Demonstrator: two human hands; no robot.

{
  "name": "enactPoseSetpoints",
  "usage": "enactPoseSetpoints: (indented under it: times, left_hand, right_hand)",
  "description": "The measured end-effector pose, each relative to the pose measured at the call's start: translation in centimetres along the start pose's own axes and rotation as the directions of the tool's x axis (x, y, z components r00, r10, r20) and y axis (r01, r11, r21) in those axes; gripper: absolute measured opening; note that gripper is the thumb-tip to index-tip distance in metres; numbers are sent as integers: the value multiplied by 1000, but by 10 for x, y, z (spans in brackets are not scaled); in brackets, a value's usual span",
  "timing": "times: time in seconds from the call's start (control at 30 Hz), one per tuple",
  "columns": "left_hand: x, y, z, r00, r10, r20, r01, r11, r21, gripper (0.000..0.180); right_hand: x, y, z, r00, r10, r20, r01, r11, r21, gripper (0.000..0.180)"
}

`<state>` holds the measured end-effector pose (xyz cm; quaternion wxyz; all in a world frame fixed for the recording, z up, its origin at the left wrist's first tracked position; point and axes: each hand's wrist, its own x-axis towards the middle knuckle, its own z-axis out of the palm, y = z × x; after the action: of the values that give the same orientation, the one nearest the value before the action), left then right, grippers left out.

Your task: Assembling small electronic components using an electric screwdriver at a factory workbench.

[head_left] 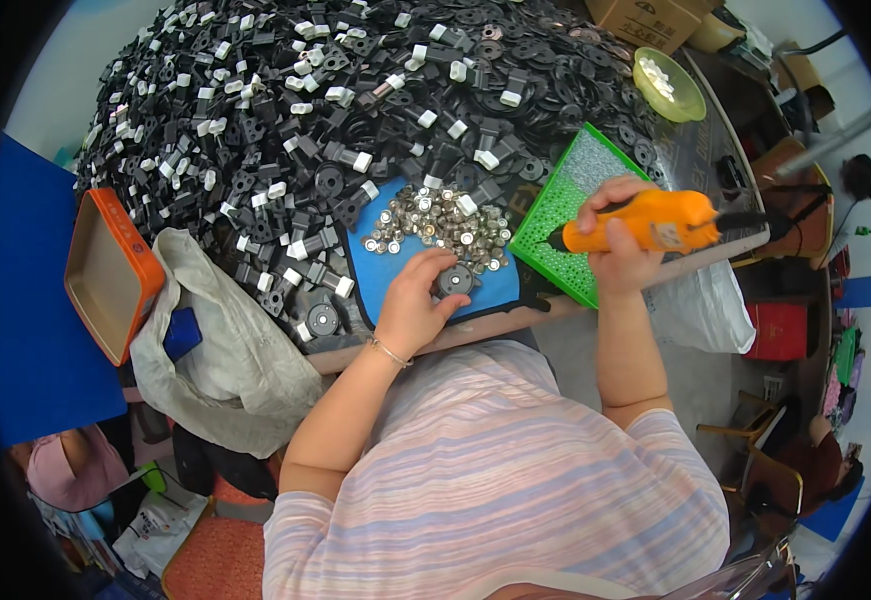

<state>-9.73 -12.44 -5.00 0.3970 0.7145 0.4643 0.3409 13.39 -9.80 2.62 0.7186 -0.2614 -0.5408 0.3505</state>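
My left hand rests at the table's front edge, its thumb and fingers closed round a small round black part. That part sits on a blue mat, just in front of a heap of small shiny metal pieces. To the right, my right hand grips an orange electric screwdriver. Its dark tip points left, over a green tray. The tray has a perforated-looking surface, with many tiny silvery pieces at its far end. Whether the tip touches the tray, I cannot tell.
A large pile of black parts, many white-tipped, covers the table behind. A yellow-green bowl of white pieces and a cardboard box stand far right. Left are an orange tin and a pale sack. People sit at both sides.
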Motion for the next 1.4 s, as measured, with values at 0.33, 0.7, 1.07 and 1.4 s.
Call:
enactPoseSetpoints:
  times: [0.33,0.7,1.07,1.4]
  left_hand:
    - [1,-4,1,1000,-16,-3,16,998,-62,49]
    - [1,1,-1,998,-59,20,61,994,-89,47]
    - [1,1,-2,999,-38,24,40,997,-73,48]
    - [-2,7,-5,980,109,-165,-81,983,167,32]
  right_hand:
    - [-9,-5,62,969,91,231,-138,971,195,28]
    - [-11,17,79,943,132,305,-141,990,8,24]
    - [-5,15,75,941,123,315,-134,991,15,26]
    - [-5,5,78,956,118,270,-172,968,184,25]
